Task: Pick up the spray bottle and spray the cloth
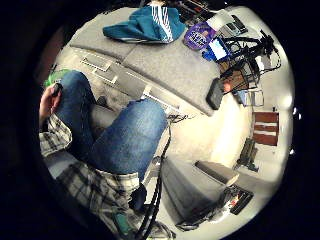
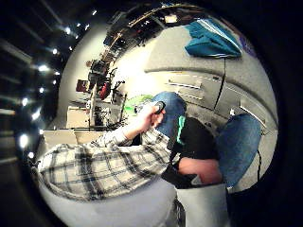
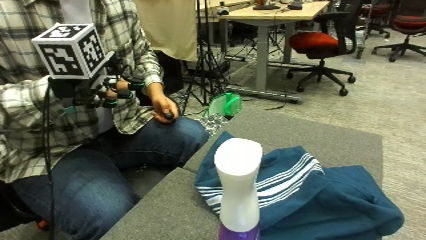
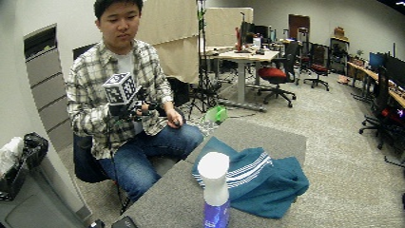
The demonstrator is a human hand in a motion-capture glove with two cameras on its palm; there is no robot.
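Grey felt-like surface [image 3: 313, 135] carries both task items; it runs from the seated person's knees toward the outside camera.

Teal cloth [image 3: 313, 195] with white stripes lies bunched on the surface, roughly mid-way along it. It also shows in the little finger side palm view [image 1: 145, 25], lying on the grey surface.

Spray bottle [image 3: 237, 185]: white head, purple label at its base, standing upright on the surface just beside the cloth, on the side away from the person. Untouched.

Gloved right hand [image 3: 100, 92]: raised at chest height in front of the plaid shirt, well apart from bottle and cloth. Whether its fingers are curled or straight cannot be told; the rig hides most of it. Both palm views look out at the person's own lap and the surface, with nothing close to the palm, so I judge that it holds nothing.

Bare left hand [image 3: 163, 107] rests on the thigh and holds a small dark object, too small to identify.

Progress (judgement): nothing of the task is done. Reach, grasp, lift, aim and spray all remain. The hand must first cross over the cloth to get to the bottle.
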